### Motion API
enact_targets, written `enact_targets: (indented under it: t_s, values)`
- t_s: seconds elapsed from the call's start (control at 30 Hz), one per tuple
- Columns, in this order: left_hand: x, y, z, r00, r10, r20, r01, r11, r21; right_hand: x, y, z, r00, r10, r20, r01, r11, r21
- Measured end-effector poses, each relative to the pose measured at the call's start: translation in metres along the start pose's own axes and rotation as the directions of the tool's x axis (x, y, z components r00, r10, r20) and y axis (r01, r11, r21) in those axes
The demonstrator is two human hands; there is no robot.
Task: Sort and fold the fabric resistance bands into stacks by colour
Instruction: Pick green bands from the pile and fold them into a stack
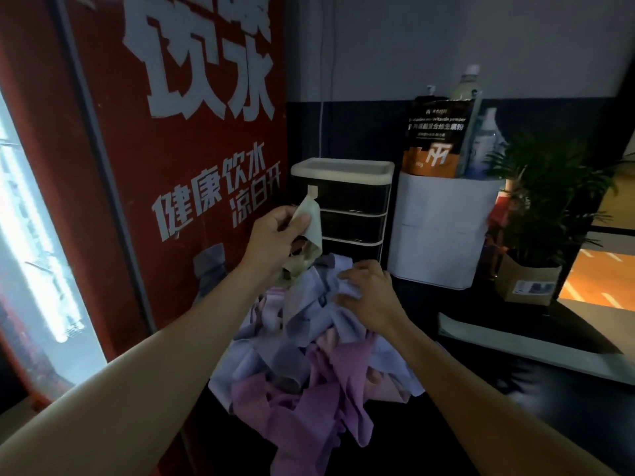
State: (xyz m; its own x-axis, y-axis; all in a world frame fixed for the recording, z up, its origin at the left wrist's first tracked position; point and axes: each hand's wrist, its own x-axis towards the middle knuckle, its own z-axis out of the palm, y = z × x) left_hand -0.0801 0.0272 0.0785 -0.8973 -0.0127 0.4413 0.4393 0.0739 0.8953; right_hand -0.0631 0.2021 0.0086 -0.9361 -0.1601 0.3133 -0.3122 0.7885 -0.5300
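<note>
A tangled heap of fabric bands [309,355] lies on the dark counter, lavender at the top and purple and pink lower down. My left hand [275,235] is raised above the far end of the heap and pinches a pale green band [314,223], which hangs down into the pile. My right hand [367,290] rests on the heap's upper right, its fingers curled into a lavender band [343,283].
A red drinks machine [154,166] walls off the left. Behind the heap stand a small drawer unit [347,201] and a white bin [443,231] holding a powder pouch and bottles. A potted plant [546,207] is at the right. A flat grey board [529,341] lies beside the heap.
</note>
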Motion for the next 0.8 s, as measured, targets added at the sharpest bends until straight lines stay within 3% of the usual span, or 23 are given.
enact_targets:
  t_s: [0.17, 0.4, 0.6, 0.8]
  values:
    - [0.004, 0.025, 0.027, 0.999, -0.033, 0.024, 0.036, 0.99, -0.138, 0.005, -0.006, -0.025, 0.998, -0.038, -0.049, 0.042, 0.995, 0.088]
    - [0.005, 0.054, 0.061, 0.999, -0.025, 0.036, 0.033, 0.968, -0.247, 0.002, -0.029, -0.062, 0.983, -0.002, -0.184, 0.086, 0.891, 0.446]
    - [0.011, 0.072, 0.068, 0.994, 0.109, -0.021, -0.111, 0.982, -0.151, 0.005, -0.035, -0.092, 0.925, -0.04, -0.378, 0.166, 0.937, 0.307]
    - [0.016, 0.071, 0.065, 0.986, 0.137, -0.1, -0.144, 0.988, -0.061, 0.003, -0.034, -0.125, 0.919, -0.091, -0.383, 0.223, 0.922, 0.317]
